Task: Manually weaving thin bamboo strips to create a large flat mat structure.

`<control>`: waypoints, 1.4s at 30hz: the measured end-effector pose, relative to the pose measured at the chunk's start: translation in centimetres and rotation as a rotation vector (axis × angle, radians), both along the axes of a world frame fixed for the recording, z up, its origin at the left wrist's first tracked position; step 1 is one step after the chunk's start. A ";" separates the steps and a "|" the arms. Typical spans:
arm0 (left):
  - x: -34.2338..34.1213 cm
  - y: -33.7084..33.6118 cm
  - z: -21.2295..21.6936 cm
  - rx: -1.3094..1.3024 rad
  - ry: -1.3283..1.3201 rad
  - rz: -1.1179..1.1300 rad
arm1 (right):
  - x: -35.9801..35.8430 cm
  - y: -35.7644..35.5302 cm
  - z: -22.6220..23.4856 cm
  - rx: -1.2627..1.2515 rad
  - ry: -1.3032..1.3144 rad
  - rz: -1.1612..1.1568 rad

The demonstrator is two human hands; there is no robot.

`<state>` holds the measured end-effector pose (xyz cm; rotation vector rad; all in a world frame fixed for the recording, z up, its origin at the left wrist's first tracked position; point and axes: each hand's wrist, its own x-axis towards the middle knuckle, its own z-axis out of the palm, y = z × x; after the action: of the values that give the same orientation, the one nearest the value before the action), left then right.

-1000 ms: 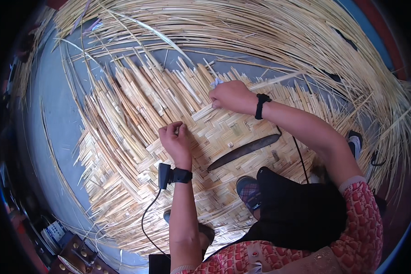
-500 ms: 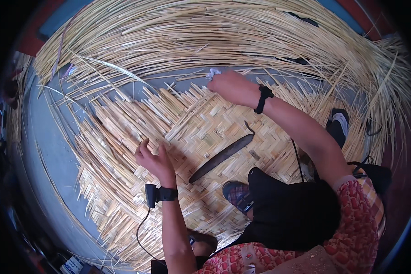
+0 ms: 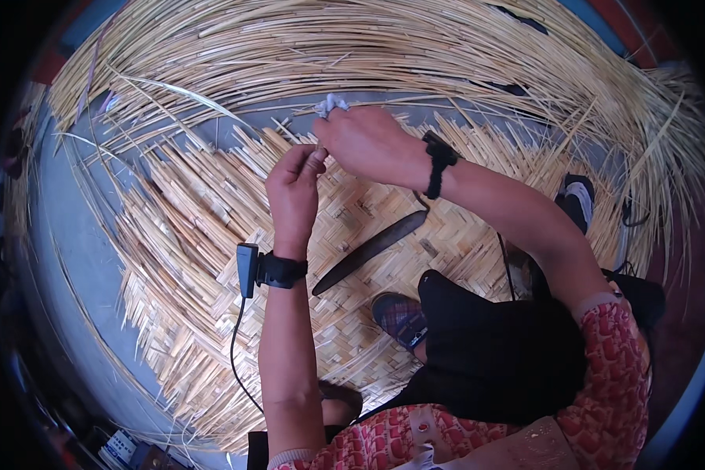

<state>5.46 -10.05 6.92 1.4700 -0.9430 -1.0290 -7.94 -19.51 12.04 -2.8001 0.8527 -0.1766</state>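
Over the far part of a woven reed mat (image 3: 384, 204), my two hands meet. My left hand (image 3: 293, 192) is closed in a pinch, thumb against the fingers, right beside the other hand. My right hand (image 3: 372, 145) is curled shut with its back toward me, which hides what it grips. A pale cloth scrap (image 3: 331, 103) shows at its fingers; whether it is wrapped on them or held I cannot tell. Anything pinched between the hands is too small to make out. Nearer me, a long dark flat blade-like tool (image 3: 368, 252) with a thin curved end lies on the mat.
Loose flattened reeds (image 3: 176, 204) stick out along the mat's left and far edges. Beyond lies a big heap of long reeds (image 3: 352, 59). Grey floor (image 3: 74, 235) shows at left. My shoe (image 3: 399, 317) rests on the mat; a cable (image 3: 235, 352) hangs from my left wristband.
My left hand has moved up and away from the left reeds to meet the right one, its fingers closing into a pinch. My right hand has shifted left.
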 end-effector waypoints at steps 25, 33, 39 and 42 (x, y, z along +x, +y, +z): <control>6.8 0.8 -4.9 0.415 -0.238 -0.309 | -2.1 1.5 -8.6 0.796 0.567 0.097; 5.7 0.9 -7.3 0.445 0.366 0.217 | 4.0 -0.5 -14.2 0.742 -0.473 -0.251; 5.3 0.2 -6.7 0.483 0.452 0.159 | 2.9 -1.2 -12.0 0.993 -0.498 -0.263; 7.0 1.3 -7.9 0.413 0.575 0.026 | 2.8 -0.1 -11.1 0.760 -0.597 -0.304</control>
<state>12.49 -8.76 -0.99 1.3809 -0.3076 -1.5807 -5.19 -19.60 0.92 -1.7653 0.9223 -0.5626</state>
